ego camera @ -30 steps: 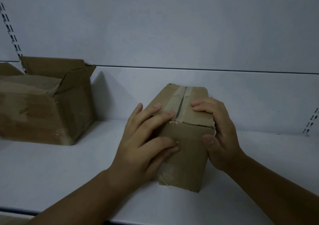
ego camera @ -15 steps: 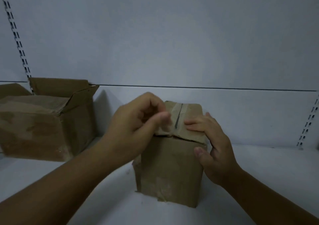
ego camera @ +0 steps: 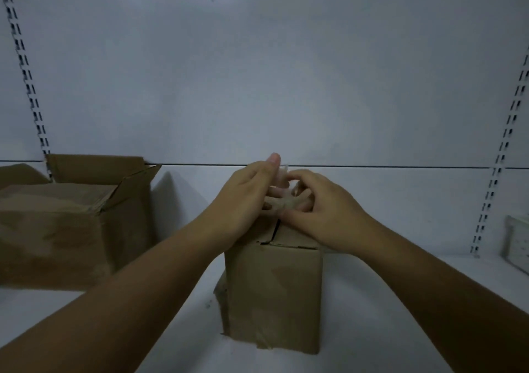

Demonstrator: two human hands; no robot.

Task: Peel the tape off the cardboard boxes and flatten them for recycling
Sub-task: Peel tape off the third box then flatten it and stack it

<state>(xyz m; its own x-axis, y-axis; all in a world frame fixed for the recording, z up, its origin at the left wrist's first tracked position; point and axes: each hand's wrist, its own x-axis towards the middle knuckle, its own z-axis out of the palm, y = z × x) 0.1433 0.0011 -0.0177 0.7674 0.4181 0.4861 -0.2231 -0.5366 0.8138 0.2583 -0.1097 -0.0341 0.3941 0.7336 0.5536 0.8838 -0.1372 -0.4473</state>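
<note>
Shelf (ego camera: 400, 301) carries an opened large box (ego camera: 71, 229) at left and the small box (ego camera: 274, 292) at centre, upright for access to its top seam. Left hand (ego camera: 246, 195) pinches the lifted tape (ego camera: 282, 204); right hand (ego camera: 326, 212) curls round the same strip, probably to pull it clear

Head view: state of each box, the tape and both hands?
small box: upright, top flaps closed, near end of the seam bare.
tape: partly peeled, bunched, lifted off the box top.
left hand: pinches the tape.
right hand: grips the tape.
large box: top flaps open.
</note>
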